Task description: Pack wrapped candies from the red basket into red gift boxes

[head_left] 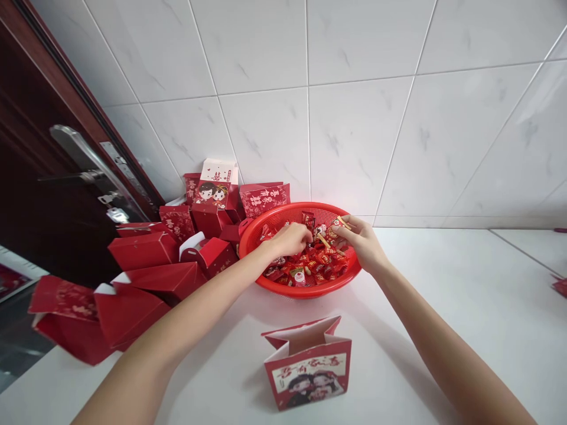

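Nearest the camera, 1 red paper bag (312, 375) stands upright, its top open, on the white surface (425, 283). From the left come a dark door (26, 118) with keys (116, 215) hanging near its handle (82, 147), then a pile of red boxes (144, 249). Beside them, near the tiled wall (266, 47), sits a red basket (310, 291) of wrapped sweets (316, 265). The left hand (291, 238) reaches into the sweets, fingers curled; I cannot tell what they hold. At the basket's right side, the right hand (363, 241) has its fingers narrow, pinching 1 small packet (339, 223).
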A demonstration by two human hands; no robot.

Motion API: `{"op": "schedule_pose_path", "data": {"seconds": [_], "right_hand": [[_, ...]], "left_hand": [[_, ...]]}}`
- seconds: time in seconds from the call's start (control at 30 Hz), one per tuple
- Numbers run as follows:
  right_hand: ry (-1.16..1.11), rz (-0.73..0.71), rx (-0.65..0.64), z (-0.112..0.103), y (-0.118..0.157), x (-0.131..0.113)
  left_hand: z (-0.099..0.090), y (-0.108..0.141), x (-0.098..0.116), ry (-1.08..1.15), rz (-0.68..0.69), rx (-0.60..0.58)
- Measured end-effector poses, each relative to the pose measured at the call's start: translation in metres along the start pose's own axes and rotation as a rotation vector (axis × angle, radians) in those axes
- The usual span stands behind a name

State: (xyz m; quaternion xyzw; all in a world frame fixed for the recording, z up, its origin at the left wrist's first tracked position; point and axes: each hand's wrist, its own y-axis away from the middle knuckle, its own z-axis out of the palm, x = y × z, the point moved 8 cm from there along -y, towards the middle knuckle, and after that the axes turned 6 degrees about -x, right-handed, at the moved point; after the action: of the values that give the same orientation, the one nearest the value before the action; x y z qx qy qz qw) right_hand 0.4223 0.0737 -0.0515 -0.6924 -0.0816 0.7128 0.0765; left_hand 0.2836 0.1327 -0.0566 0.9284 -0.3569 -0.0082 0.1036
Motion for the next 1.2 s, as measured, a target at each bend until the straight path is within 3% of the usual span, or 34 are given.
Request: {"op": "schedule_pose_path", "data": {"seconds": [0.07, 0.13, 0.3, 0.43, 0.53, 0.67, 0.8, 0.93, 1.2], "right_hand": [[0.019, 0.007, -0.001, 0.0, 0.0, 0.0], [0.017, 0.015, 0.008, 0.0, 0.001, 0.0], [-0.015, 0.009, 0.055, -0.002, 0.001, 0.001], [-0.034, -0.022, 0.096, -0.005, 0.0, 0.002], [-0.021, -0.028, 0.092, -0.004, -0.001, 0.002], [0.0, -0.012, 0.081, -0.002, 0.0, 0.002], [0.042, -0.025, 0.084, -0.001, 0.0, 0.001], [0.094, -0.023, 0.06, 0.001, -0.001, 0.001], [0.121, 0.009, -0.109, 0.011, 0.002, -0.001]], "left_hand": [[0.019, -0.003, 0.005, 0.009, 0.024, -0.185], [0.03, -0.004, 0.006, -0.013, -0.001, -0.285], [0.035, -0.009, 0.004, 0.02, 0.005, -0.281], [0.028, -0.011, -0.005, 0.199, 0.011, -0.209], [0.013, -0.013, -0.014, 0.404, 0.048, -0.037], [-0.003, -0.015, -0.027, 0.764, 0.111, 0.166], [-0.012, -0.011, -0.028, 1.156, 0.19, 0.255], [-0.019, -0.003, -0.019, 1.342, 0.244, 0.261], [-0.014, -0.003, -0.007, 1.292, 0.287, 0.153]]}}
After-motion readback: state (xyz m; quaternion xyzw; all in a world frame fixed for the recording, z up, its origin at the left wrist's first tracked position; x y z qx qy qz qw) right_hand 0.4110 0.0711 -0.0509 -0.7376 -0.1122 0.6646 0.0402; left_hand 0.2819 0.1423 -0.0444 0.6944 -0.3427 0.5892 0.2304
